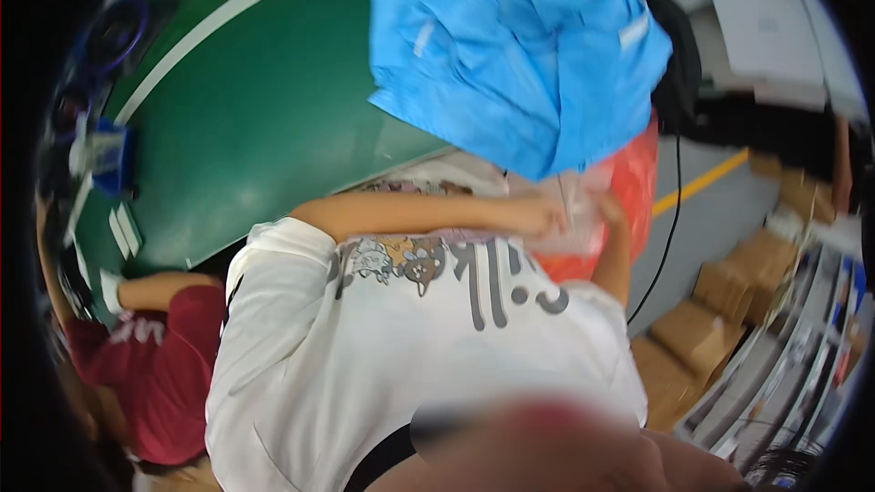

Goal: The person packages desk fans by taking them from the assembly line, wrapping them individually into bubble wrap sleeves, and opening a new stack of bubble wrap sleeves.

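Note:
My left hand (pixel 538 216) reaches across my front, its fingers curled closed at a piece of clear plastic (pixel 577 205) that looks like a thin bag. On the other side of the plastic, my right hand (pixel 608 211) is bent in toward it, fingers drawn together and somewhat blurred. Both hands are close to my body at the table's near edge. Just beyond them lies a crumpled light-blue cloth (pixel 519 64), perhaps a garment, with small white tags. Red plastic (pixel 638 173), like a bag, hangs below and right of my hands.
A green table (pixel 301 91) with a white stripe extends left. At its left end are a blue bin (pixel 111 159) and white strips (pixel 126 230). A person in a dark red shirt (pixel 164 383) sits left. Cardboard boxes (pixel 702 337) and a black cable (pixel 670 246) are right.

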Motion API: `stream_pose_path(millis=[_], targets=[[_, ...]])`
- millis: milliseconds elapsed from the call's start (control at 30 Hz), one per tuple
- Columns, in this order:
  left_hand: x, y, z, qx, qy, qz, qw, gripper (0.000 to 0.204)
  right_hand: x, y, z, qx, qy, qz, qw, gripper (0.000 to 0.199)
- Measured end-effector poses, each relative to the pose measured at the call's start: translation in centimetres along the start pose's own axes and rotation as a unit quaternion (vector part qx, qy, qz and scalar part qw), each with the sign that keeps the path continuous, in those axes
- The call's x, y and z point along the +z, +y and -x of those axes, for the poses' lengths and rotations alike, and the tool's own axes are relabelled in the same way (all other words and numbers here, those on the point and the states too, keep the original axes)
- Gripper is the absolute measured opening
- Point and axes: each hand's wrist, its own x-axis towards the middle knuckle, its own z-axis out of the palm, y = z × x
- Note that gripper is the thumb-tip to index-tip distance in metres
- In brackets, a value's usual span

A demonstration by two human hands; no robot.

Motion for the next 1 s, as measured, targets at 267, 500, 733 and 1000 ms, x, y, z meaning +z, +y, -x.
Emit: stream_pose_path(millis=[267, 500, 733, 1000], targets=[[2.0, 6.9, -0.9, 0.218, -0.171, -0.197, 0.94, 0.016, 2.8, -9.6, 4.5, -0.042, 0.053, -0.116, 0.991, 0.034], [7.8, 16.6, -1.4, 0.36, -0.3, -0.211, 0.858, 0.014, 2.5, -18.7, 7.9, -0.151, 0.072, -0.146, 0.975, 0.036], [12.5, 29.9, -1.1, 0.565, -0.261, -0.323, 0.713, 0.022, 3.8, -29.5, 11.7, -0.293, 0.033, -0.149, 0.944, 0.037], [6.1, 41.6, 4.1, 0.56, 0.004, -0.499, 0.661, 0.028, 8.0, -43.8, 13.6, -0.454, -0.117, -0.14, 0.872, 0.039]])
